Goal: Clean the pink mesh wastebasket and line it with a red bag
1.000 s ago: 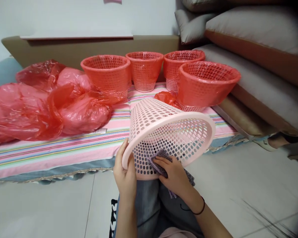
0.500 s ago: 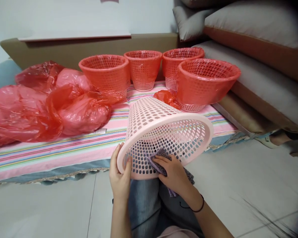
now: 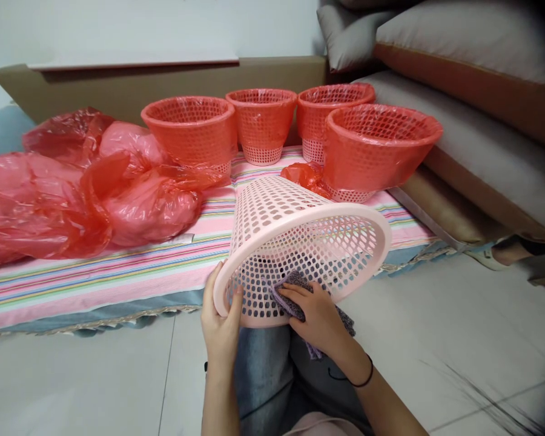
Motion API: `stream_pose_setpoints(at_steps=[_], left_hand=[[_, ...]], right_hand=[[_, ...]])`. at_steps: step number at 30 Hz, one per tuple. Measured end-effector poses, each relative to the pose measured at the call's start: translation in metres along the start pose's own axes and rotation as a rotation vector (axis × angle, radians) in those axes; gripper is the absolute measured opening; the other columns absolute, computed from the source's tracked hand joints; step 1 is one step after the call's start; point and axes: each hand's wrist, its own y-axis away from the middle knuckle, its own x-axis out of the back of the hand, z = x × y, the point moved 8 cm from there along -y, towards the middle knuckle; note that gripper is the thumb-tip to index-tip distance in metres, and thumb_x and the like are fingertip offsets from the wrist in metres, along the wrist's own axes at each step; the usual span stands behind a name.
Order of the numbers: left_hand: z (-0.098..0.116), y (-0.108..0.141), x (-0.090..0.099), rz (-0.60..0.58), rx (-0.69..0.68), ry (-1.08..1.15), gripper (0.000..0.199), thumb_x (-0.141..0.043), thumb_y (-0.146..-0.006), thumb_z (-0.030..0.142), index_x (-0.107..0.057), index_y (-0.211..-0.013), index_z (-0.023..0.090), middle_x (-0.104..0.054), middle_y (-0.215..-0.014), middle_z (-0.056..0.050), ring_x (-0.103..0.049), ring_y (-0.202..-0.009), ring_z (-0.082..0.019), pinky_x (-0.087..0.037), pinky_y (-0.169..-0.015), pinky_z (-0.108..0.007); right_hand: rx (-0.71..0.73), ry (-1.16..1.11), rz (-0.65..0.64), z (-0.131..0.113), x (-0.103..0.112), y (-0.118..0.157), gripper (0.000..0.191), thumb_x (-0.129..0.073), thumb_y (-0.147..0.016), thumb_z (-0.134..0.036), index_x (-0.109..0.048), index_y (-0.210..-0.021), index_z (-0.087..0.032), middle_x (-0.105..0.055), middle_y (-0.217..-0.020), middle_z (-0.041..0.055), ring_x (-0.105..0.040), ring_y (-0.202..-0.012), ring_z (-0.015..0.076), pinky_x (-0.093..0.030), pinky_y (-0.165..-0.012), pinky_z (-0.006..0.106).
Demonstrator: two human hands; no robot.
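A pale pink perforated plastic basket (image 3: 277,203) lies tilted on its side across my knees and the edge of the striped cover, its mouth turned toward me. My left hand (image 3: 222,315) grips the rim at the left, thumb inside and fingers around the outside. Inside the mouth, my right hand (image 3: 315,315) presses a folded purple-grey cloth (image 3: 295,281) against the lower inner wall. Part of the cloth hangs down below my right hand over the rim. The basket's base points away from me.
Several baskets lined with red plastic bags, such as the right one (image 3: 381,157), stand on the striped cover (image 3: 163,275). Bulging red plastic bags (image 3: 149,203) lie left. A small crumpled red bag (image 3: 305,177) sits behind the basket. Cushions (image 3: 472,121) are stacked at right.
The view has shifted very slightly. Both hands, the cloth and the tilted basket keep nearly the same positions.
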Motion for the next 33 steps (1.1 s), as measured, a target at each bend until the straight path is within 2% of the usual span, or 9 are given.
stream_pose_setpoints(at_steps=[11, 19, 25, 33], left_hand=[[-0.004, 0.0, 0.001, 0.005, -0.006, 0.002, 0.05, -0.072, -0.08, 0.036, -0.061, -0.127, 0.021, -0.066, -0.125, -0.012, -0.06, -0.122, -0.029, -0.044, -0.108, -0.046], [0.002, 0.0, 0.002, 0.022, -0.015, -0.02, 0.048, -0.072, -0.08, 0.037, -0.064, -0.124, 0.02, -0.067, -0.123, -0.012, -0.061, -0.121, -0.03, -0.045, -0.107, -0.045], [0.0, 0.0, 0.001, 0.015, -0.001, 0.0, 0.05, -0.072, -0.08, 0.036, -0.063, -0.125, 0.019, -0.066, -0.124, -0.013, -0.059, -0.123, -0.031, -0.043, -0.109, -0.047], [0.006, 0.0, 0.002, 0.035, 0.006, -0.043, 0.043, -0.07, -0.08, 0.038, -0.067, -0.118, 0.018, -0.07, -0.115, -0.011, -0.065, -0.112, -0.028, -0.048, -0.103, -0.043]], right_hand=[[0.0, 0.013, -0.012, 0.0, -0.001, -0.001, 0.064, -0.057, -0.074, -0.019, -0.057, -0.136, -0.032, -0.055, -0.143, -0.0082, -0.043, -0.119, 0.0334, -0.034, -0.105, 0.051], [-0.014, 0.009, -0.022, 0.0, -0.001, -0.001, 0.065, -0.056, -0.073, -0.019, -0.057, -0.137, -0.03, -0.053, -0.144, -0.0101, -0.04, -0.121, 0.0354, -0.033, -0.105, 0.052], [-0.007, -0.002, -0.022, -0.001, 0.0, 0.0, 0.065, -0.056, -0.073, -0.018, -0.057, -0.137, -0.031, -0.054, -0.144, -0.01, -0.042, -0.117, 0.0335, -0.035, -0.104, 0.051], [-0.005, 0.011, -0.01, 0.0, 0.0, 0.0, 0.065, -0.056, -0.073, -0.018, -0.057, -0.136, -0.032, -0.055, -0.143, -0.0082, -0.042, -0.119, 0.0323, -0.035, -0.103, 0.05]])
